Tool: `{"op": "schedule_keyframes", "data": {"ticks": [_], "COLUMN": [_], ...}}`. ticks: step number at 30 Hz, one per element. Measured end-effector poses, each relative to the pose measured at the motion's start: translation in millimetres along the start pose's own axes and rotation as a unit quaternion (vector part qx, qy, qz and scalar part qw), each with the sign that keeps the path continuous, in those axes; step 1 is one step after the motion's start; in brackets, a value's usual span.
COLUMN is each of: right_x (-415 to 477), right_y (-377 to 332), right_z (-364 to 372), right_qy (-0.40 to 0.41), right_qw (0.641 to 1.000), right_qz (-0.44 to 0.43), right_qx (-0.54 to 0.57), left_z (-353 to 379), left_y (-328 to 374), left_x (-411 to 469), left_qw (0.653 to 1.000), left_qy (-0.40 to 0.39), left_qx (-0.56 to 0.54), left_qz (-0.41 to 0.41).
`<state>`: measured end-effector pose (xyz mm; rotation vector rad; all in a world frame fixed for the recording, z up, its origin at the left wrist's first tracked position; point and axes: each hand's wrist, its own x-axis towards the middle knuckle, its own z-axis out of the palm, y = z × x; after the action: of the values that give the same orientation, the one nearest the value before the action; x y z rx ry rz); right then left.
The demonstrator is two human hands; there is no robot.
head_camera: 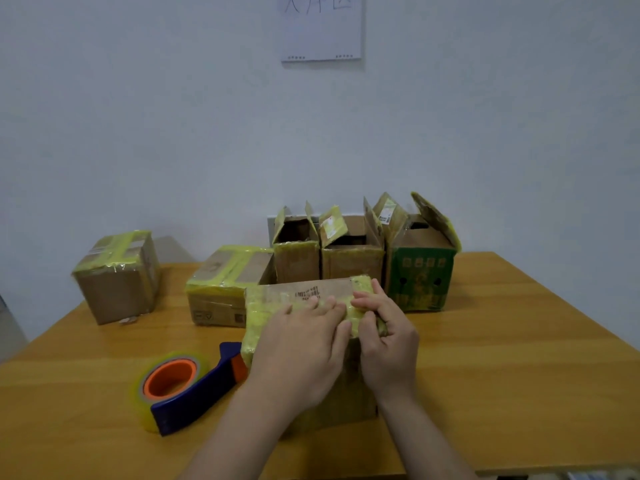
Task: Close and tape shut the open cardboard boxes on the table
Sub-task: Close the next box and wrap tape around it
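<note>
Left hand (304, 344) lies flat, open, on the near box (273, 306); right hand (384, 327) pinches its taped corner. Smoothing tape; next, 3 open boxes (349, 261) need the tape dispenser (187, 386).

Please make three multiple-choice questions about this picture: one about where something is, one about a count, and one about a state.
1. Where does the tape dispenser lie?
A. On the table, left of the box under the hands
B. On top of the green box
C. On the floor

2. How many boxes at the back have their flaps standing open?
A. One
B. Three
C. Five

3. What are the hands doing?
A. Holding the dispenser
B. Both pressing on the top of the near box
C. Resting flat on the table

Answers:
1 A, it lies on the table beside the near box.
2 B, two brown ones and the green box.
3 B, left hand and right hand lie on its taped top.
</note>
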<state>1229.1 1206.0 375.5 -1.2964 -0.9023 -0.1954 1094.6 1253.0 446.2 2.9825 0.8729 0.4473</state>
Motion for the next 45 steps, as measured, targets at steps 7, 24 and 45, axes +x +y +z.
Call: {"op": "schedule_keyframes", "data": {"ticks": [7, 24, 45], "right_x": [-5, 82, 100], "right_y": [-2, -12, -23], "right_z": [-1, -29, -24], "right_qy": [0.016, -0.265, -0.288], "right_qw": [0.998, 0.887, 0.842], "right_qz": [0.002, 0.227, 0.155], "right_qx": [-0.069, -0.302, -0.429], "left_z": [1, -9, -18], "left_y": [-2, -108, -107], "left_x": [-6, 4, 26], "left_qw": [1.000, 0.955, 0.966], "left_qy": [-0.009, -0.006, 0.054], "left_qx": [-0.001, -0.117, -0.068], "left_qz": [0.023, -0.271, -0.245]}}
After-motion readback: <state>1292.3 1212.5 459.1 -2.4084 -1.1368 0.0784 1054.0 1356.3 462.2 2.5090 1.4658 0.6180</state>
